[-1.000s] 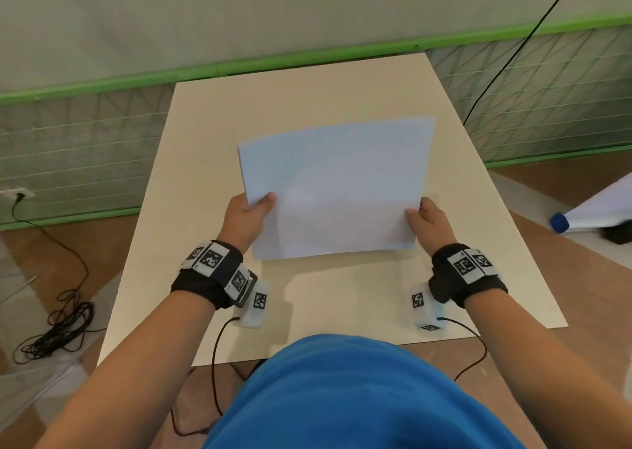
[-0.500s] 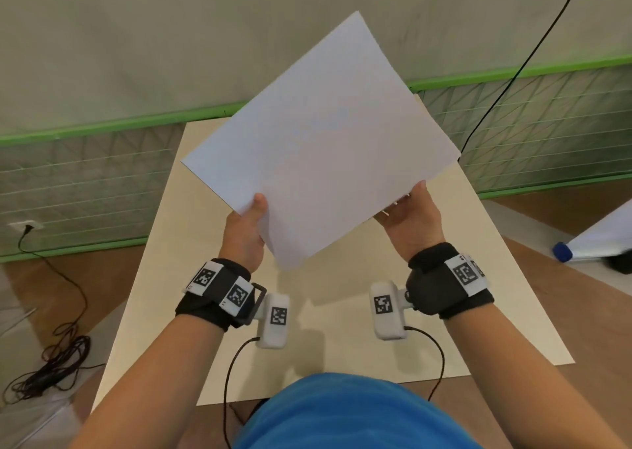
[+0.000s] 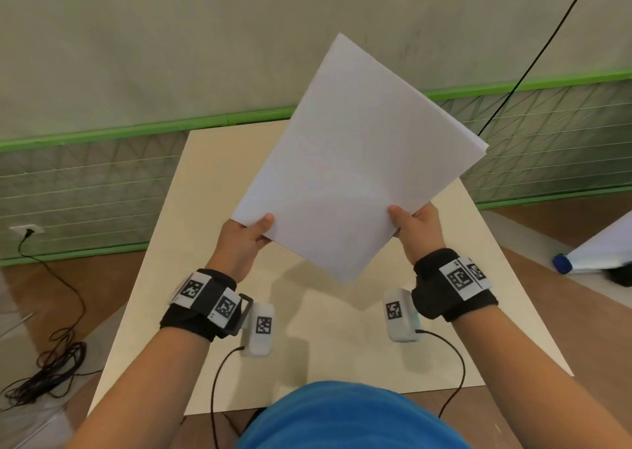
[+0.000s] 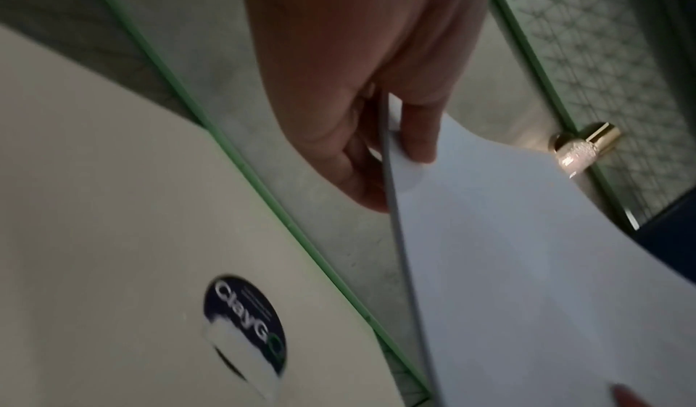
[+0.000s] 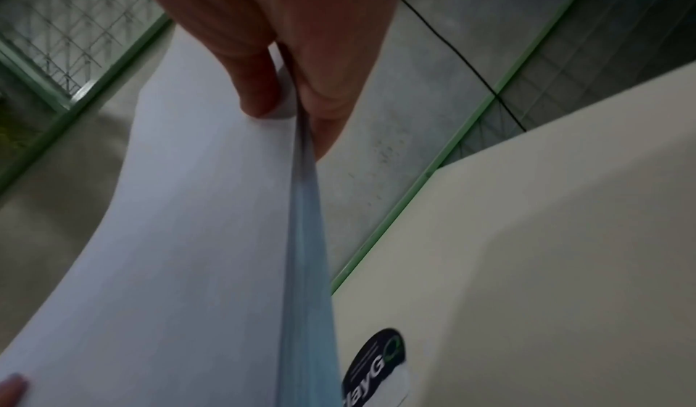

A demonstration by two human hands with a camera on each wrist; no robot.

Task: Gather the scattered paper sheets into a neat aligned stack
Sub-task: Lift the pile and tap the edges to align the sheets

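Beige rectangular bench (image 3: pixel 212 209) is standing against a grey wall with green trim. Above it, the white paper stack (image 3: pixel 345 174) is tilting corner-down, left hand (image 3: pixel 244 239) and right hand (image 3: pixel 419 229) each pinching an edge. Wrist views alone are showing a dark round sticker (image 4: pixel 244 321) on the bench.

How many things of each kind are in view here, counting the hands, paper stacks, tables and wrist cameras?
Bare hands: 2, the left hand and the right hand
Stacks of white paper sheets: 1, held up by both hands
Beige rectangular tables: 1
White tagged wrist cameras: 2
Total: 6
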